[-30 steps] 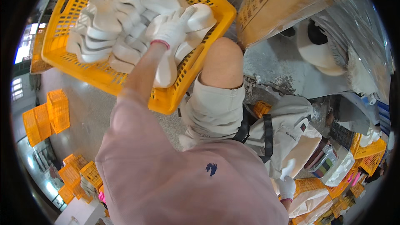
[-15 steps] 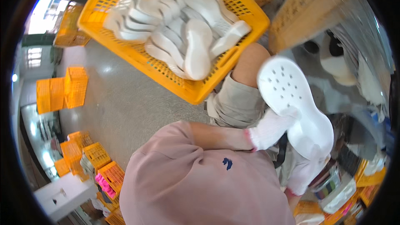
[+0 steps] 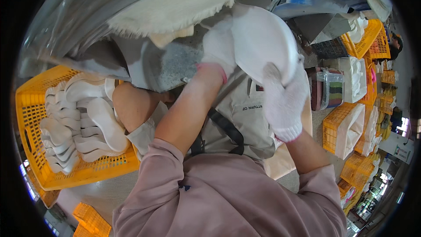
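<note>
Both my hands wear white knit gloves and hold one white clog-shaped shoe piece (image 3: 263,44) up in front of a large fluffy cream buffing wheel (image 3: 184,4). My left hand (image 3: 219,46) grips its left side. My right hand (image 3: 283,101) clasps its lower right edge. The piece sits just below and right of the wheel; whether it touches the wheel I cannot tell. At my left a yellow plastic crate (image 3: 30,105) is filled with several more white shoe pieces (image 3: 83,123).
My bare knee (image 3: 131,105) and beige apron (image 3: 245,118) lie below the hands. On the right stand yellow crates (image 3: 346,129), a clear box (image 3: 326,90) and white stacked parts (image 3: 355,77). More yellow crates (image 3: 92,219) sit on the floor at lower left.
My left hand took a white shoe piece out of the yellow crate and carried it right and up to the wheel. My right hand has joined it, and the view swung right.
</note>
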{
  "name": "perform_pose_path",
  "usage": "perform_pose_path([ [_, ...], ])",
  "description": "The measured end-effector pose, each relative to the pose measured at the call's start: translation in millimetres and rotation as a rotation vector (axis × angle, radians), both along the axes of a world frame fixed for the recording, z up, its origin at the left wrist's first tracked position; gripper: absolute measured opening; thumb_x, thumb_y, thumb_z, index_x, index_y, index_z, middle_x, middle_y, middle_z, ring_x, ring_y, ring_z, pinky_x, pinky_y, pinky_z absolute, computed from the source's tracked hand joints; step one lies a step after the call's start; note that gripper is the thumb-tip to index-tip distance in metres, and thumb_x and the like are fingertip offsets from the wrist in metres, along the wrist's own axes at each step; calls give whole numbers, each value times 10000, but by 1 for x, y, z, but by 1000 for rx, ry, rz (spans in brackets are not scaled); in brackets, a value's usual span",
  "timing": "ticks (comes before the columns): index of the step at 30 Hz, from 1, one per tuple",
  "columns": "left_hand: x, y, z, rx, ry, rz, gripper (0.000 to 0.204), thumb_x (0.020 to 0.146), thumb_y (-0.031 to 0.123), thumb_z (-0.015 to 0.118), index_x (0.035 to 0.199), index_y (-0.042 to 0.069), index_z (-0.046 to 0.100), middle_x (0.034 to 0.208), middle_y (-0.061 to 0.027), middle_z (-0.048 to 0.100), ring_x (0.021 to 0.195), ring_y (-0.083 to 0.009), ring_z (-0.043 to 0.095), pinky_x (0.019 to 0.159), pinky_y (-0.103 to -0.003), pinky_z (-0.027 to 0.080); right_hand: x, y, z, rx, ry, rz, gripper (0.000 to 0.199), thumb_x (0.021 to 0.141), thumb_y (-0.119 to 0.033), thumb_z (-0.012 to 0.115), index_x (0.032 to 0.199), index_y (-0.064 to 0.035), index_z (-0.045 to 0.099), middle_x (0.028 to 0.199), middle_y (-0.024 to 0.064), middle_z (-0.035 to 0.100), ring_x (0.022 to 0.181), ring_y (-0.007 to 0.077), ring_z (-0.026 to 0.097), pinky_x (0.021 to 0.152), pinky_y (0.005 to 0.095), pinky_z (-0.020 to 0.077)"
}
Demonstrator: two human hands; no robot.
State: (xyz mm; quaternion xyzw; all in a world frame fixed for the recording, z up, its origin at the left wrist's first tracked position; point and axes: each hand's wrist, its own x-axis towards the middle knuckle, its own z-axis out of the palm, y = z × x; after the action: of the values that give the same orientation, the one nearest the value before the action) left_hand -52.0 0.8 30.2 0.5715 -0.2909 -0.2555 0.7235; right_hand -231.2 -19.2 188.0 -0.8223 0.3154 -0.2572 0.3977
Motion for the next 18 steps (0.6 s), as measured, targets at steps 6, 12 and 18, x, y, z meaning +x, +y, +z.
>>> perform_pose_path([
  [6, 77, 25, -70, 76, 220, 86, 352, 1094, 275, 548, 1309, 28, 678, 1250, -96, 714, 1125, -232, 682, 1006, -342, 530, 68, -29, -39, -239, -61, 201, 285, 932, -149, 670, 1153, 30, 664, 1032, 217, 690, 906, 331, 691, 815, 389, 545],
  [12, 63, 124, 10, 806, 230, 215, 636, 973, 468, 726, 1324, -60, 676, 1213, -126, 742, 1058, -213, 690, 935, -330, 527, 105, -63, -61, -459, -35, 307, 83, 845, -120, 663, 858, -52, 709, 935, 210, 683, 858, 417, 702, 673, 498, 554],
  [18, 21, 148, 65, 943, -258, 158, 816, 867, 479, 844, 1411, -72, 586, 1324, -225, 671, 1230, -308, 635, 1077, -397, 480, 131, -62, -55, -640, 121, 364, 209, 905, -240, 649, 895, -70, 770, 958, 214, 742, 874, 424, 723, 752, 521, 590],
])
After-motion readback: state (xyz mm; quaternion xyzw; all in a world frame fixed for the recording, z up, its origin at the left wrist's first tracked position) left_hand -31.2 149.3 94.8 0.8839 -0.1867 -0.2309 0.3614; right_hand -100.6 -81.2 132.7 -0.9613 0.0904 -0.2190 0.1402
